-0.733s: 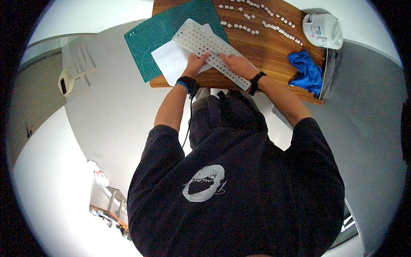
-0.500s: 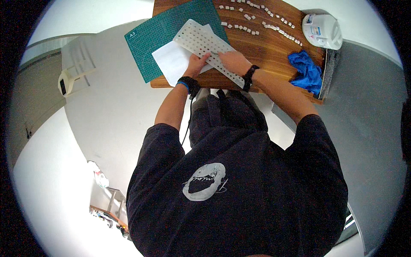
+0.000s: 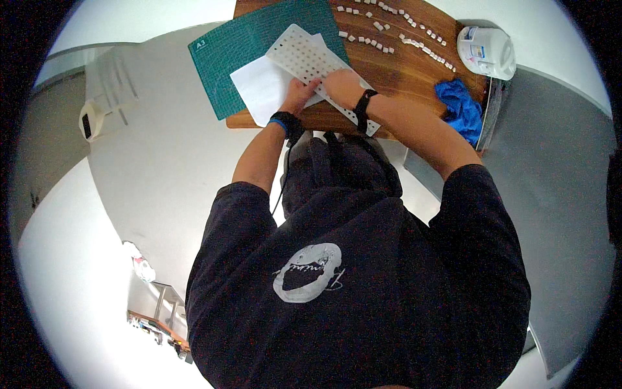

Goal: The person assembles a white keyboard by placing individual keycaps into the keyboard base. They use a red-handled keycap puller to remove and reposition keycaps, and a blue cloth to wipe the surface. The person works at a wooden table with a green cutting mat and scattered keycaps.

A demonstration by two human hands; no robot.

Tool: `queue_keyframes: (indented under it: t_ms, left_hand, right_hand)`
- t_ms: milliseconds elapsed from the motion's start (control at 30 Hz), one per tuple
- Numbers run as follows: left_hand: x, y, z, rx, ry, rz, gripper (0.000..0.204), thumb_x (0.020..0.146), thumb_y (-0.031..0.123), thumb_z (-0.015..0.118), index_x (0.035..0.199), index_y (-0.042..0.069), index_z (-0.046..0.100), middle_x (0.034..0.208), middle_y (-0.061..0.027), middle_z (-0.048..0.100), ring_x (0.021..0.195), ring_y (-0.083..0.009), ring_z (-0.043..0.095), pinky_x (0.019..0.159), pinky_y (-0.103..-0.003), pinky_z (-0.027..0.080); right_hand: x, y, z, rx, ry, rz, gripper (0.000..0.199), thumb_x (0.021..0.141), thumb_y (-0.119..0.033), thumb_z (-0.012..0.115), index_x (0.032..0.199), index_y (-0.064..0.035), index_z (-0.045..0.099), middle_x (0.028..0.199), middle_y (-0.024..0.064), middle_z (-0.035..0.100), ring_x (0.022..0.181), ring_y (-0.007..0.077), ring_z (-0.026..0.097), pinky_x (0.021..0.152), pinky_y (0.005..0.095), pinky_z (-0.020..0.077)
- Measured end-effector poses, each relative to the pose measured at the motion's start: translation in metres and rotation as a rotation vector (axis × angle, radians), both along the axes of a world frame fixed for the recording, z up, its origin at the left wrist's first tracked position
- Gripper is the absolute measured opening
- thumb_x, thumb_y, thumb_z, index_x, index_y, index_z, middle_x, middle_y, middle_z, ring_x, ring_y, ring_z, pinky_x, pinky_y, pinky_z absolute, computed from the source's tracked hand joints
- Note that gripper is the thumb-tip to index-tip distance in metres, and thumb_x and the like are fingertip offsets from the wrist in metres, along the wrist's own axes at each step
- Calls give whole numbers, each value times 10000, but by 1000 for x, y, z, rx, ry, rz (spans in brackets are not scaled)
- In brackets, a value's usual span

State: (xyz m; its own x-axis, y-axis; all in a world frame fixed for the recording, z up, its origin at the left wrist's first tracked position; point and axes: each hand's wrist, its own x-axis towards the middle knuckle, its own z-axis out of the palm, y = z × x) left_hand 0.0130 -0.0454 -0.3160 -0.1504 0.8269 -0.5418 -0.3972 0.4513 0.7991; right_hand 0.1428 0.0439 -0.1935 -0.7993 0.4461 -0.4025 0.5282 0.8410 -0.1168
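Observation:
A long white board pierced with rows of holes (image 3: 297,50) lies slanted across a white sheet of paper (image 3: 256,84) and a green cutting mat (image 3: 223,74). My left hand (image 3: 298,96) grips the board's near-left edge, its thumb on top and the other fingers hidden underneath. Over the board's middle, my right hand (image 3: 343,87) is closed with its fingers curled down at the surface. Whatever those fingertips pinch, if anything, is too small or too covered to make out. The board's near end reaches past my right wrist.
Several small whitish blocks (image 3: 369,41) lie in rows on the far right of the wooden table (image 3: 405,84). A white plastic tub (image 3: 484,52) stands at the right edge, with a crumpled blue cloth (image 3: 460,107) nearer me. A dark cable hangs from my left wrist.
My right hand has shifted slightly left over the board, its fingers now curled closer to my left thumb. My left hand keeps its grip on the edge.

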Motion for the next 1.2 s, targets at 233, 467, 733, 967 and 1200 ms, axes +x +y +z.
queue_keyframes:
  t_ms: [233, 467, 733, 967, 1200]
  left_hand:
    - [-6, 4, 24, -62, 143, -105, 366, 891, 142, 737, 1203, -2, 611, 1141, -95, 693, 956, -197, 676, 818, -341, 554]
    - [0, 1, -9, 17, -93, -18, 481, 889, 228, 757, 1262, 3, 553, 1202, -122, 669, 1056, -253, 669, 838, -382, 577]
    - [-4, 0, 12, -9, -11, -42, 320, 919, 172, 712, 1172, 1, 618, 1111, -89, 692, 972, -196, 671, 802, -342, 564]
    - [2, 0, 8, 41, -62, 34, 363, 918, 255, 720, 1198, 41, 633, 1117, -68, 698, 960, -196, 665, 772, -345, 547]
    - [1, -1, 1, 16, -67, -5, 344, 934, 226, 702, 1211, 37, 626, 1122, -61, 694, 968, -183, 668, 776, -333, 555]
  right_hand:
    - [26, 6, -5, -62, 87, 48, 177, 866, -152, 585, 978, -27, 640, 803, 163, 688, 747, 364, 694, 600, 506, 549]
    - [85, 14, -21, -180, -2, -202, 255, 970, -182, 422, 1171, -43, 493, 910, 235, 695, 772, 428, 691, 646, 546, 565]
    - [58, 13, -7, -248, 125, -170, 280, 965, -216, 467, 1180, -45, 523, 869, 212, 689, 752, 401, 687, 612, 528, 549]
    - [43, 2, -41, -213, -6, -216, 284, 927, -177, 511, 1178, -45, 522, 904, 211, 695, 790, 395, 689, 645, 520, 549]
    - [47, -4, -40, -236, 46, -283, 289, 905, -152, 542, 1158, -14, 511, 905, 226, 691, 819, 401, 695, 672, 522, 562]
